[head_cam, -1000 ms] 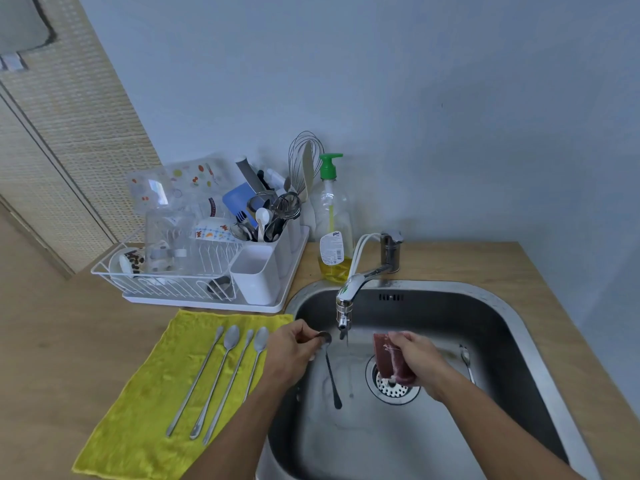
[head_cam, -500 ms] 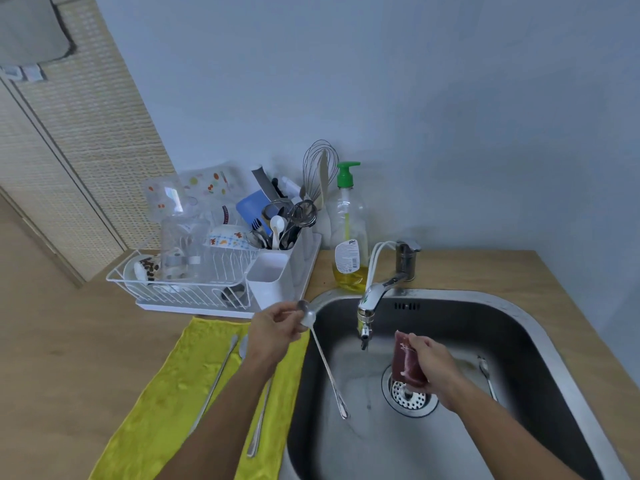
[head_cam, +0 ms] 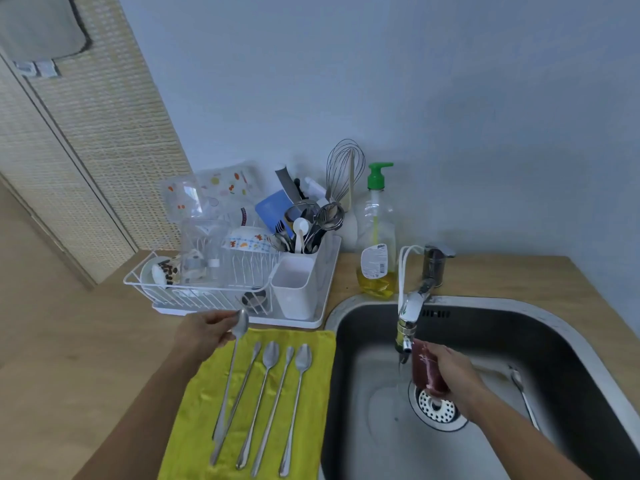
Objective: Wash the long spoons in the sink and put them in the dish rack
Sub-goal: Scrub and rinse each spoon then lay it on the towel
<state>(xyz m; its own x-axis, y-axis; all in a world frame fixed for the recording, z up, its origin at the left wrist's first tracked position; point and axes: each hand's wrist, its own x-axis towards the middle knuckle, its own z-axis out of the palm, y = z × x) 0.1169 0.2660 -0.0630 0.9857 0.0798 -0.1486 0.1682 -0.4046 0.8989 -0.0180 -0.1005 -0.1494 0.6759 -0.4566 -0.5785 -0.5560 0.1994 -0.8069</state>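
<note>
1 long spoon (head_cam: 230, 375) hangs over the towel (head_cam: 320, 344), its bowl pinched in the left grip (head_cam: 207, 332); right grip (head_cam: 453, 375) clutches a sponge (head_cam: 427, 370)

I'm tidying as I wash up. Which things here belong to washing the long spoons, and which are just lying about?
Job: long spoon in left hand, four long spoons on yellow towel, spoon in sink, sponge in right hand, faucet, soap bottle, dish rack.
Idle: whisk, patterned plastic lid.

We see a wooden tabletop (head_cam: 69, 341) bearing a white dish rack (head_cam: 300, 322), a yellow towel (head_cam: 194, 427) touching its front edge, and a soap bottle (head_cam: 377, 251) behind the inset sink (head_cam: 519, 303).
</note>
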